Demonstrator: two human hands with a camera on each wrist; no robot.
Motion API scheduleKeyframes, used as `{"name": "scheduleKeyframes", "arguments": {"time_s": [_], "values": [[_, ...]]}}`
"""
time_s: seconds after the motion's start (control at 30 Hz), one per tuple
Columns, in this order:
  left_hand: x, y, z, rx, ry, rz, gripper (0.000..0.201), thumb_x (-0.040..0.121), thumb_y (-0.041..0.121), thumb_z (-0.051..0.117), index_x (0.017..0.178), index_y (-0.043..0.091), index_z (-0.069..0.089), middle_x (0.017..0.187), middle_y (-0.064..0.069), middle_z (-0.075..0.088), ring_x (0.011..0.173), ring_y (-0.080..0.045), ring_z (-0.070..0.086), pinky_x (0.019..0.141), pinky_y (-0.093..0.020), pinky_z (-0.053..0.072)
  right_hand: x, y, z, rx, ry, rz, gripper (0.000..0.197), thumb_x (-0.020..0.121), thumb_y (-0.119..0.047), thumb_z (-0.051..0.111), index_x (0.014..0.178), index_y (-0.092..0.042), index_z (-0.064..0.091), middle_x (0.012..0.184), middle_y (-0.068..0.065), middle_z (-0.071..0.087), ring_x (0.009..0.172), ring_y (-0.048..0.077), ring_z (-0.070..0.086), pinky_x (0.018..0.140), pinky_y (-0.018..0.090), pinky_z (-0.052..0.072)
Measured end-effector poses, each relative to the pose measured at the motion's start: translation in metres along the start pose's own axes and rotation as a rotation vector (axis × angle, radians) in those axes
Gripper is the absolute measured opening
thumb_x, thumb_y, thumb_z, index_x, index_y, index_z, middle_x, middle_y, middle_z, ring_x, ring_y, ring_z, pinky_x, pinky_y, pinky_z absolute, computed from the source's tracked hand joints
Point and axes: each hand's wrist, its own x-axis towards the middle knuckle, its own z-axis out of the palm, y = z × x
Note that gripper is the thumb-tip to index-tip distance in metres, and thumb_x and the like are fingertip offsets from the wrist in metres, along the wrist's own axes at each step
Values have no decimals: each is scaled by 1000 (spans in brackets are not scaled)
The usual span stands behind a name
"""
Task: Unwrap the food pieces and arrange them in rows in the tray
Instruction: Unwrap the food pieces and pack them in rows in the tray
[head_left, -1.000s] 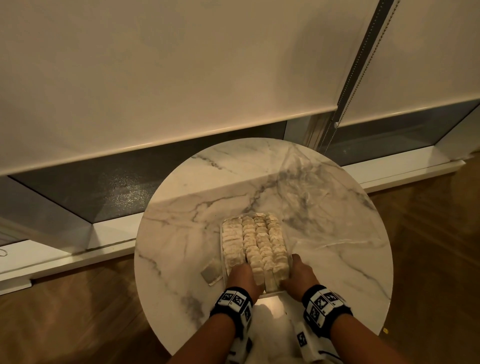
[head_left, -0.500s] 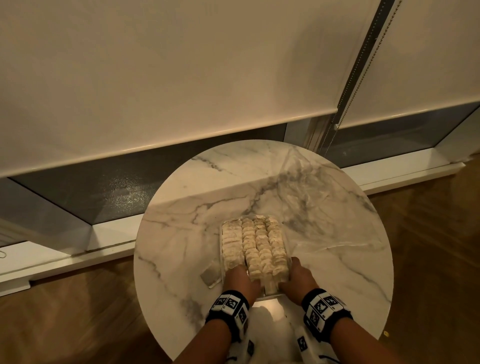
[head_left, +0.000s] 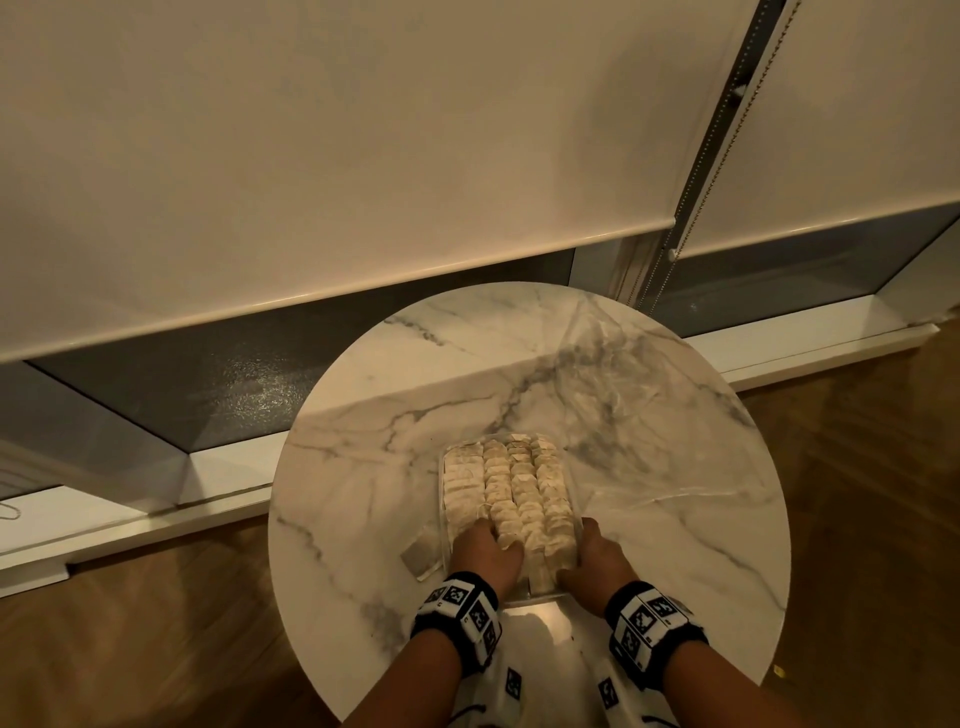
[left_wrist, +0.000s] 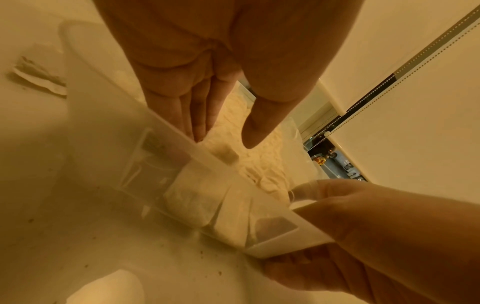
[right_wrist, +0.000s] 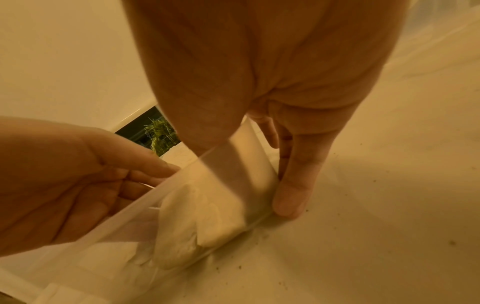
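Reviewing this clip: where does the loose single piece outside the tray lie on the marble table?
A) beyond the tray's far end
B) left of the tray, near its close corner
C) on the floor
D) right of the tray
B: the loose piece lies flat on the table, just left of the tray, by the left hand.

No words, brands or numbers can be read anywhere; the only signs are black-and-white square code patterns on the left wristband (head_left: 460, 608) and the right wristband (head_left: 649, 623), both just nearer than the tray (head_left: 569, 470)
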Motion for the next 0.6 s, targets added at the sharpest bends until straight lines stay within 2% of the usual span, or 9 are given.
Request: {"name": "scheduleKeyframes", "arguments": {"time_s": [0.07, 0.13, 0.3, 0.43, 0.6], "values": [[1, 2, -4, 28, 31, -2, 32, 88, 35, 62, 110, 12, 63, 108, -6, 68, 101, -23, 64, 78, -22, 46, 0, 1, 0, 4, -2, -5, 66, 81, -20, 71, 136, -11, 35, 127, 15, 60, 114, 30, 59, 88, 29, 48], [3, 6, -12, 43, 88, 28, 29, 89, 31, 62, 108, 9, 63, 105, -8, 69, 99, -24, 64, 77, -23, 45, 0, 2, -1, 9, -2, -11, 64, 82, -20, 70, 136, -11, 35, 126, 15, 60, 113, 30, 60, 86, 28, 47], [16, 24, -30, -72, 217, 112, 52, 91, 29, 64, 137, 9, 51, 132, -9, 59, 119, -24, 56, 99, -28, 44, 0, 4, -1, 24, -9, -18, 64, 82, -22, 69, 136, -12, 36, 124, 13, 61, 111, 29, 61, 87, 30, 49], [35, 38, -35, -122, 196, 145, 58, 91, 23, 61, 145, 11, 43, 145, -9, 50, 131, -24, 49, 110, -32, 39, 0, 5, 0, 18, -13, -31, 66, 81, -22, 70, 137, -12, 35, 125, 14, 61, 112, 29, 60, 89, 30, 49], [50, 47, -30, -20, 89, 126, 65, 95, 21, 55, 154, 14, 27, 156, -8, 35, 142, -24, 36, 117, -31, 29, 3, 8, 1, 11, -24, -37, 69, 80, -23, 70, 138, -13, 34, 126, 13, 60, 112, 29, 60, 93, 36, 51]]}}
